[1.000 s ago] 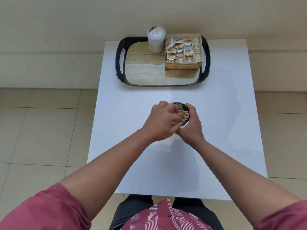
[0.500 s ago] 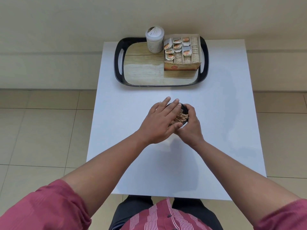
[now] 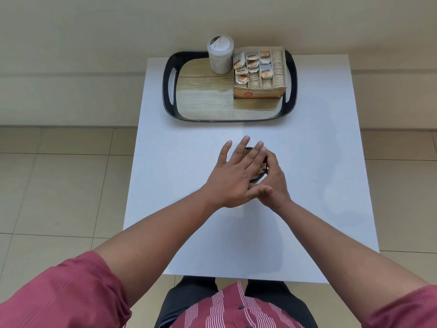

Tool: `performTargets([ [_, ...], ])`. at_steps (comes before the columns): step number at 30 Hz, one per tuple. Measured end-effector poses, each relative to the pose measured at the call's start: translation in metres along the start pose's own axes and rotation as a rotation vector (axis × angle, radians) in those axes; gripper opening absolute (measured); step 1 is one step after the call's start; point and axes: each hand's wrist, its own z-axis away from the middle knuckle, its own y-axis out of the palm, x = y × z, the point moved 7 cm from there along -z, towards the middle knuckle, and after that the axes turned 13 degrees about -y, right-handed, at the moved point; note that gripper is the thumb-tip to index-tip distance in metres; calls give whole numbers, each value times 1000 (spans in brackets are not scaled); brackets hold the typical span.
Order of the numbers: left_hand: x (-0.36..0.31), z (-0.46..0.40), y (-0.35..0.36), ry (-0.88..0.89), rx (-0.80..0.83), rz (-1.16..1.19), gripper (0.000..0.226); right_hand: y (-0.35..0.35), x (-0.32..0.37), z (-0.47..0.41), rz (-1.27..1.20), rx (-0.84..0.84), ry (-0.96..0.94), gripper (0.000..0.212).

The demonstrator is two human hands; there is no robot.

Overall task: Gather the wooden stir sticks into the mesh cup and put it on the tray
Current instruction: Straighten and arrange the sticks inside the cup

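Note:
The black mesh cup (image 3: 259, 178) stands on the white table near its middle, mostly hidden by both hands. Wooden stir sticks (image 3: 263, 168) fill it, their tops showing between the hands. My left hand (image 3: 234, 174) lies flat over the top of the cup with straight, spread fingers on the sticks. My right hand (image 3: 274, 183) wraps around the cup's right side and grips it. The black tray (image 3: 169, 91) with a wood-pattern floor sits at the table's far edge.
On the tray stand a white lidded jar (image 3: 220, 55) at the back and an open cardboard box of tea bags (image 3: 259, 74) on the right. The tray's left and front floor is bare. The table (image 3: 319, 138) drops to tiled floor on all sides.
My left hand went from pinching at the sticks with curled fingers to lying flat and spread over the cup's top. My right hand kept its grip on the cup.

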Motion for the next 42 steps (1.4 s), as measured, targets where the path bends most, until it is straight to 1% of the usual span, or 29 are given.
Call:
performTargets([
  [3, -4, 1, 0, 22, 20, 22, 98, 1, -9, 5, -24, -9, 42, 71],
  [6, 1, 1, -11, -5, -54, 151, 95, 1, -11, 5, -40, -27, 60, 74],
  [8, 6, 2, -13, -16, -93, 135, 92, -1, -11, 3, -33, -44, 67, 75],
  [11, 7, 5, -4, 14, -44, 52, 92, -2, -13, 1, -22, -46, 66, 80],
  [16, 10, 3, -5, -31, -64, 139, 92, 1, -14, 3, -16, -34, 68, 79],
  [20, 8, 5, 5, 13, 34, 160, 93, 0, -17, 4, -12, -33, 57, 79],
  [22, 7, 6, -2, 71, 20, 331, 92, -2, -18, 6, -9, -34, 52, 79],
  [23, 9, 7, -9, 79, -37, 452, 90, -2, -17, 7, -9, -36, 50, 77],
  [24, 14, 8, -15, 41, -114, 572, 90, -3, -16, 7, -7, -43, 48, 76],
  [25, 23, 8, -17, -48, -175, 679, 88, -3, -16, 7, -5, -54, 45, 76],
  [26, 32, 7, -15, -165, -193, 761, 84, -4, -15, 7, -4, -66, 40, 76],
  [28, 42, 6, -3, -352, -122, 853, 71, -5, -13, 7, -1, -85, 21, 76],
  [31, 46, 3, 13, -449, 31, 994, 57, -4, -8, 5, 2, -89, -22, 78],
  [35, 44, 4, 22, -455, 174, 1148, 53, 0, 0, 5, 15, -69, -56, 78],
  [38, 44, 5, 22, -490, 197, 1261, 56, 0, -5, 7, 4, -69, -42, 79],
  [40, 42, 6, 22, -476, 199, 1244, 63, -2, -5, 7, 0, -72, -34, 79],
  [42, 39, 5, 24, -426, 220, 1131, 66, -3, -4, 6, 7, -75, -36, 78],
])
